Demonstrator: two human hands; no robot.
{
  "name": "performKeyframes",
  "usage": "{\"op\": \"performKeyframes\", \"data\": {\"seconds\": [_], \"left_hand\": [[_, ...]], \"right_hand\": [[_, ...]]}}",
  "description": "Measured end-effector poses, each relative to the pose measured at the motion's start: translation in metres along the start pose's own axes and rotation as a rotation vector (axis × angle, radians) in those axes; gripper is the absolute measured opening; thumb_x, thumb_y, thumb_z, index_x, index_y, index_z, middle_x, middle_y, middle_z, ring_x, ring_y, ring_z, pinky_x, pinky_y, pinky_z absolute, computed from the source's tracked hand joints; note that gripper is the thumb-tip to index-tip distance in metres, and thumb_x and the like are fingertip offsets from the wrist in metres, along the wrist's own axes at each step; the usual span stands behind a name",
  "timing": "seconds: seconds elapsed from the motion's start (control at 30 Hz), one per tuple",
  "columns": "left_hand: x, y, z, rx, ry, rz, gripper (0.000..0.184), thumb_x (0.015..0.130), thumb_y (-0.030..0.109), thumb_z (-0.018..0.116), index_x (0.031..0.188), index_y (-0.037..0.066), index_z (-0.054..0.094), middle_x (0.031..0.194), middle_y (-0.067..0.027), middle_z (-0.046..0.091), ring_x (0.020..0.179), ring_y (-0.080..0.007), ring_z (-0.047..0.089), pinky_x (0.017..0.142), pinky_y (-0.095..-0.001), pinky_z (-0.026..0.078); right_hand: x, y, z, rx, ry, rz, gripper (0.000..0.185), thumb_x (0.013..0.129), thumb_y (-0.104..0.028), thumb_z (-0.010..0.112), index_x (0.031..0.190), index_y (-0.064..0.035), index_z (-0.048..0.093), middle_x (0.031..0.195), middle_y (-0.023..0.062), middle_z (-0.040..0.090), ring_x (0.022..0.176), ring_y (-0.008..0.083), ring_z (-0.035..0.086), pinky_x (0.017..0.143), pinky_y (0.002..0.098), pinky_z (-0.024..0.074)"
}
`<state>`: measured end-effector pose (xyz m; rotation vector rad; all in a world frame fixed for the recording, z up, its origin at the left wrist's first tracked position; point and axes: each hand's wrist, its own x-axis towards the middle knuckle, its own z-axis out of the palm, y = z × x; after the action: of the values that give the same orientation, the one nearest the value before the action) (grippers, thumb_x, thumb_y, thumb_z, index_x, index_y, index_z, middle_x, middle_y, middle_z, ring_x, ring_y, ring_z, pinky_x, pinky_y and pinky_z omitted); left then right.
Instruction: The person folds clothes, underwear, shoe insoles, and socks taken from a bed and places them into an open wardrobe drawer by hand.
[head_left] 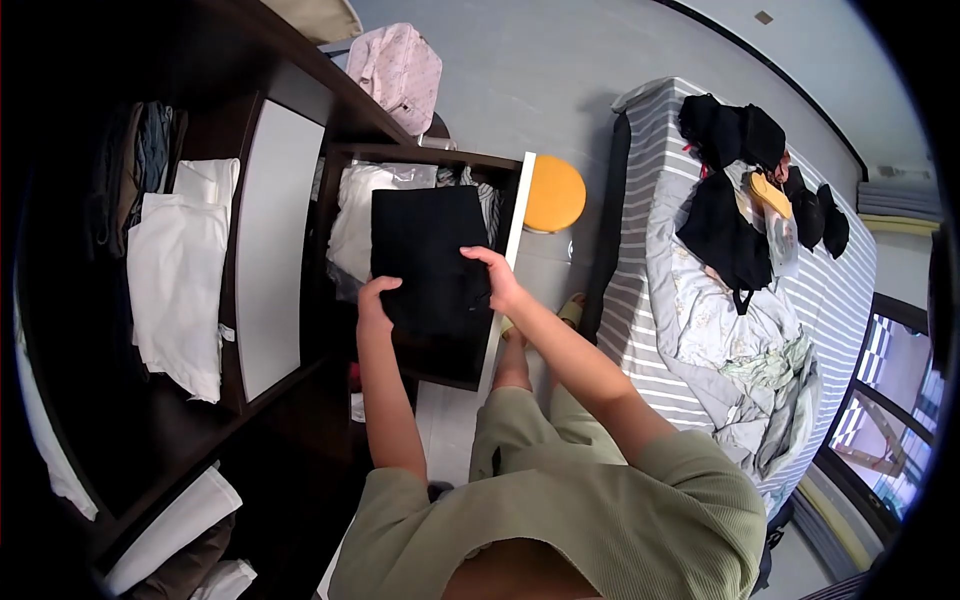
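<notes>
Two hands, my left hand (378, 305) and my right hand (500, 285), pinch the edges of a folded black cloth (425, 235). It is over the open drawer (521, 205). White clothes (350, 210) lie inside the drawer. A yellow stool (555, 195) is just beside the drawer.

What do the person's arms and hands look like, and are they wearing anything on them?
The left hand and right hand are bare, without gloves. No watch or bracelet shows. The forearms are uncovered, and the short sleeves are soft olive green with fine ribbing.
</notes>
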<state>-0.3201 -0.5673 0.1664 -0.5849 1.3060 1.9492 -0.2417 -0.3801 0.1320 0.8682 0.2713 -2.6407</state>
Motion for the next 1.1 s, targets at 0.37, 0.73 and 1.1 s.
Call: {"op": "performKeyframes", "data": {"seconds": [0.37,0.73,1.1], "left_hand": [[0.084,-0.076,-0.009,1.111,0.015,0.701,0.077,0.065,0.017,0.073,0.130,0.006,0.033,0.128,-0.0193,0.040,0.117,-0.0346,0.038,0.099,-0.0388,0.030],[0.071,-0.122,0.020,1.721,0.151,0.632,0.089,0.066,0.012,0.069,0.138,0.026,0.019,0.142,-0.0169,0.007,0.126,-0.0443,0.017,0.095,-0.0564,0.028],[0.064,-0.125,0.035,1.672,0.191,0.566,0.074,0.068,0.007,0.063,0.133,0.022,0.030,0.142,-0.0138,0.010,0.128,-0.0388,0.017,0.098,-0.0513,0.028]], "right_hand": [[0.053,0.040,-0.058,-0.834,0.442,-0.680,0.079,0.076,-0.014,0.054,0.137,0.0013,0.006,0.141,0.0195,0.015,0.131,0.0271,0.017,0.104,0.0294,0.0169],[0.080,0.015,-0.049,-1.295,0.637,-0.352,0.087,0.075,-0.032,0.055,0.139,-0.0101,0.000,0.125,0.0326,0.034,0.110,0.0459,0.042,0.091,0.0424,0.0378],[0.066,-0.015,-0.031,-0.738,0.545,-0.109,0.093,0.074,-0.036,0.059,0.140,-0.0177,-0.005,0.140,0.0170,0.019,0.126,0.0319,0.024,0.095,0.0500,0.0288]]}}
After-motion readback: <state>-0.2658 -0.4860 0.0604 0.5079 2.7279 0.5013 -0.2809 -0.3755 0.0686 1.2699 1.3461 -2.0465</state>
